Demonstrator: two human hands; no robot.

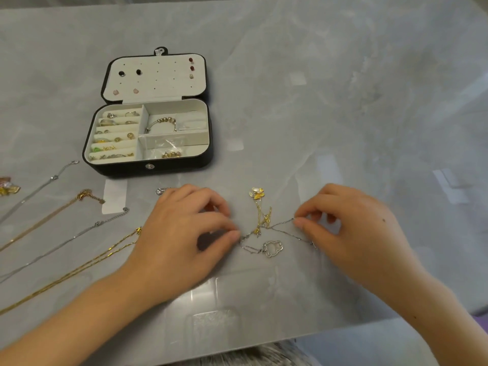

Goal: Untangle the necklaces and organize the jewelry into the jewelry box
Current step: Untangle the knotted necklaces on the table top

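A tangle lies on the grey table between my hands: a thin silver chain with a cloud-shaped silver pendant, knotted with a gold chain carrying a gold flower pendant. My left hand pinches the silver chain at the tangle's left end. At the right end my right hand pinches the same silver chain between thumb and forefinger. The black jewelry box stands open behind my left hand, with rings, earrings and a beaded bracelet inside.
Several untangled chains lie in a row at the left: a silver one, a rose-gold one, another silver one and a gold one. A small silver piece sits by my left knuckles. The table's near edge runs below my wrists.
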